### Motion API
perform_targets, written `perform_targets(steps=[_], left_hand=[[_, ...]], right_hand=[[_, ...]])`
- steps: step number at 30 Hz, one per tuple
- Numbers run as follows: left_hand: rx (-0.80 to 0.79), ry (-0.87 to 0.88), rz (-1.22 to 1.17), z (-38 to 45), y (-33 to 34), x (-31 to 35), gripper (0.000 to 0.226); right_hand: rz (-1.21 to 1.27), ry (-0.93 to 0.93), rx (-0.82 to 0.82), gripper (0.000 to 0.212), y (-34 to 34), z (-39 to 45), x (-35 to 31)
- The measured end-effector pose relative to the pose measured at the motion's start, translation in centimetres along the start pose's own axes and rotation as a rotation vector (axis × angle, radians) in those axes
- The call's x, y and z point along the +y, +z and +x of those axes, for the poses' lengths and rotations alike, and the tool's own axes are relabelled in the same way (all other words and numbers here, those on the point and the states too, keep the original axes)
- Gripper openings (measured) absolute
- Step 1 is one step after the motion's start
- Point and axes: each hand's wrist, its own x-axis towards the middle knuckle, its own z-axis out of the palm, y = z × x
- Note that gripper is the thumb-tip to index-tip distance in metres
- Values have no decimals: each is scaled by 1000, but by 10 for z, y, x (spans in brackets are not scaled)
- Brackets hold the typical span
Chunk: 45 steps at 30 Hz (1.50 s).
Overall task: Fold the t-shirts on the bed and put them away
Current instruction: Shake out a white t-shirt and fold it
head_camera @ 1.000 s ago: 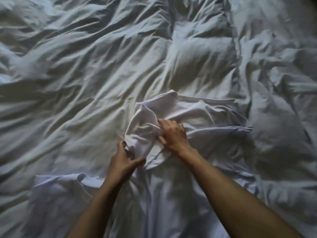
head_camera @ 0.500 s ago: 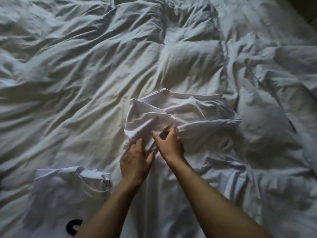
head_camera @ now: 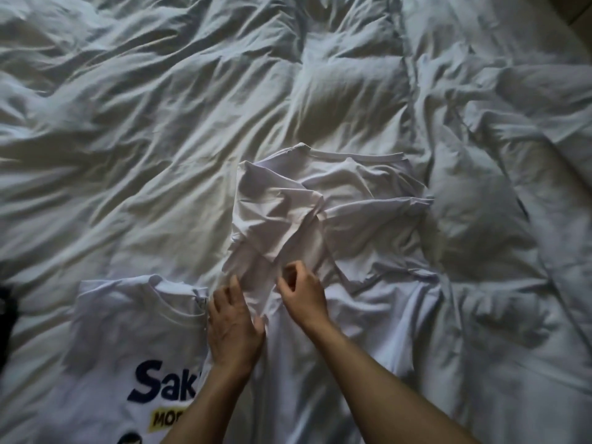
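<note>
A plain white t-shirt (head_camera: 352, 225) lies crumpled in the middle of the bed, collar away from me, its left sleeve folded in over the chest. My left hand (head_camera: 232, 322) rests flat on the shirt's left edge with fingers spread. My right hand (head_camera: 302, 294) pinches the folded sleeve's lower edge between thumb and fingers. A second white t-shirt (head_camera: 128, 341), printed with dark letters and a yellow label, lies flat at the lower left, partly under my left forearm.
A rumpled white duvet (head_camera: 192, 123) covers the whole bed. A dark object (head_camera: 6, 318) shows at the left edge. A strip of floor or bed frame (head_camera: 584, 11) appears at the top right corner.
Both hands have slid toward me along the folded sleeve. My left hand let go and flattened on the fabric. The view dropped, showing more of the printed shirt.
</note>
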Motion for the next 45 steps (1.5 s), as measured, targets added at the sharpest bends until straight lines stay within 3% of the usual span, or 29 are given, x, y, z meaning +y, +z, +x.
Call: perform_targets(steps=[4,7,11,13,16,18,20,22,24,28,31,33,36,39,42,45], left_hand=[[-85,-70,-39,-40,-9,-5,93],[-97,-141,-39,-77,-11,-19,93],[-238,-265,-58,-119,-12,-37,53],[-225,-261,-127,-132,-11,-41,38],[-194,-224,-211,-149,-16,-40,29],[-235,-124,-236,-160,-20,-41,38],[-312,-72,-208,-167,-19,-47,47],[-349,-68,-175,-172,-14,-56,32],[-344,-178,-297,-178,-14,-59,19],[-240,-525,-834,-187,-18,-53,21],[-137,-644,-948,-199,-17,-62,18],[-63,-666,-982,-212,-19,-73,17],[38,-760,-966,-220,-17,-92,24],[-70,-788,-945,-229,-13,-108,32],[-225,-688,-856,-241,-13,-112,36],[-234,-637,-756,-245,-15,-110,40]], right_hand=[[13,-3,-6,23,12,-57,15],[17,19,87,26,10,-103,39],[-180,81,425,41,-13,-154,93],[-336,199,481,57,-30,-172,120],[-436,386,473,80,-55,-199,144],[-454,508,294,86,-67,-214,153],[-415,503,127,74,-74,-220,163],[-309,463,68,52,-81,-224,162],[-114,493,83,40,-80,-226,158],[390,670,204,47,-66,-227,163],[558,770,347,38,-64,-244,179],[554,797,464,32,-71,-264,188],[482,824,541,39,-88,-288,195],[409,840,517,40,-96,-303,194],[255,823,371,52,-94,-308,181],[96,847,314,53,-89,-310,176]])
